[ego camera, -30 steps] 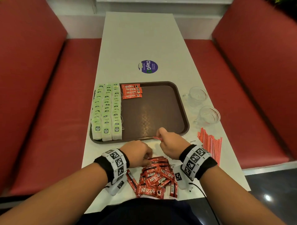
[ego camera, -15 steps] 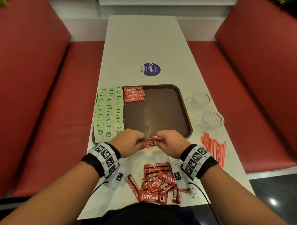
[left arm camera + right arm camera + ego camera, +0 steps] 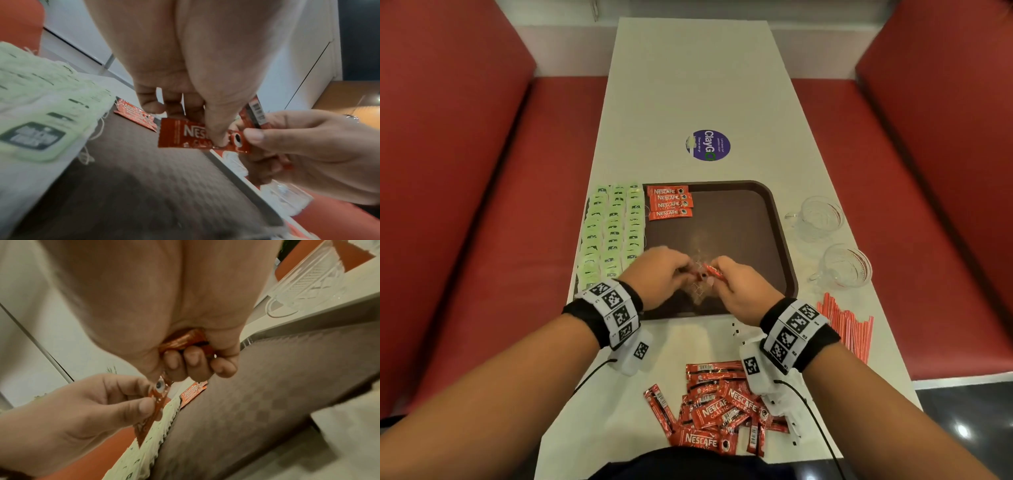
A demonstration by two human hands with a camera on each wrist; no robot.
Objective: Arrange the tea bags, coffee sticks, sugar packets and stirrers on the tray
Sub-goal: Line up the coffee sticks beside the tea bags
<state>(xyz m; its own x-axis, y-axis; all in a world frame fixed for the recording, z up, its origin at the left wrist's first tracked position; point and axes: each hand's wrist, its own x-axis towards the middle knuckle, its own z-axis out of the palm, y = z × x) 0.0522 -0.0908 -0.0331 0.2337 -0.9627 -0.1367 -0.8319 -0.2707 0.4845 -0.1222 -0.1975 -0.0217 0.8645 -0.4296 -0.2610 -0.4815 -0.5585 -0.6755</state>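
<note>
Red booth benches (image 3: 482, 222) flank a long white table (image 3: 698, 85), two of them, one at 9 o'clock and one at 3 o'clock. One brown tray (image 3: 750, 226) sits mid-table, with a round purple sticker (image 3: 708, 145) beyond it at 12 o'clock. Three columns of green tea bags (image 3: 613, 233) fill the tray's left side; too many overlap to count. Four coffee sticks (image 3: 669, 202) lie stacked in a row just beside them at the tray's far edge. A loose heap of coffee sticks (image 3: 722, 407) lies on the table at 6 o'clock, near the person's body. Two clear glass cups (image 3: 825, 240) stand at 3 o'clock off the tray, and a fan of red stirrers (image 3: 849, 322) lies at 4 o'clock.

Over the tray's near half, the left hand (image 3: 659, 275) and right hand (image 3: 743, 291) meet. From the head view the item between them is only a red sliver. The left wrist view shows it plainly: one coffee stick (image 3: 183, 134), pinched by the left thumb and fingers (image 3: 213, 129), its other end pinched by the right fingers (image 3: 254, 134). The right wrist view adds what neither shows: a bunch of further sticks (image 3: 183, 340) clutched in the right hand's curled fingers (image 3: 193, 360); their number cannot be told.
</note>
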